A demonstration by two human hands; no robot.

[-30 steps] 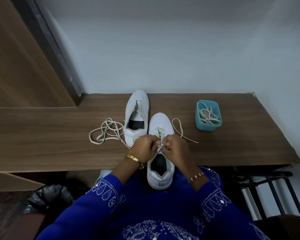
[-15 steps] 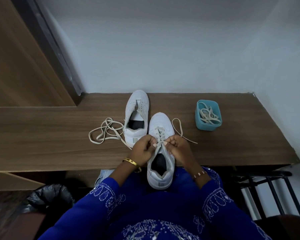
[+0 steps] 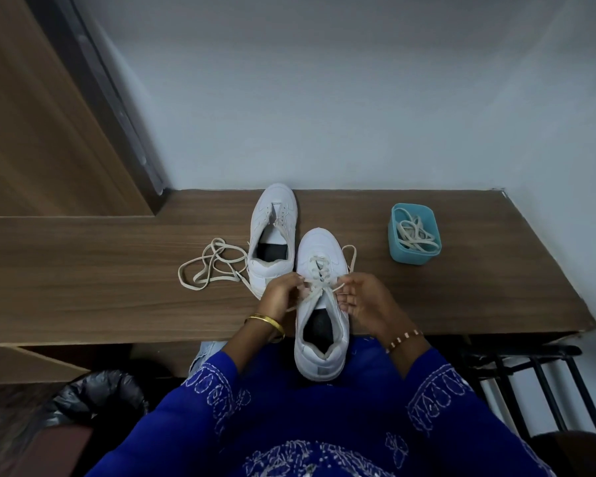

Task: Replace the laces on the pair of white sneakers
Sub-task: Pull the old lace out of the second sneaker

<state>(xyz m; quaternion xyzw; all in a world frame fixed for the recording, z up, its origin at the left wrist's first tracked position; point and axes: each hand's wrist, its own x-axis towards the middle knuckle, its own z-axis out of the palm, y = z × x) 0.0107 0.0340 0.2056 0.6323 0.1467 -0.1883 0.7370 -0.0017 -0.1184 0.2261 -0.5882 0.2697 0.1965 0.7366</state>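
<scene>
Near sneaker point(image 3: 320, 339), heel overhanging the desk point(image 3: 461, 297) edge; left hand point(image 3: 280, 293) and right hand point(image 3: 362, 297) each pinch its lace point(image 3: 319, 287). Beyond: unlaced second sneaker point(image 3: 272, 232), loose lace point(image 3: 212, 263), blue tub point(image 3: 414, 233) holding laces.

two sneakers point(image 3: 272, 232) point(image 3: 320, 304); three laces point(image 3: 214, 263) point(image 3: 319, 280) point(image 3: 415, 232); one tub point(image 3: 401, 249)

Both hands, left point(image 3: 280, 293) and right point(image 3: 364, 297), seemingly pinch the lace point(image 3: 319, 274) over the near sneaker point(image 3: 320, 315).
</scene>
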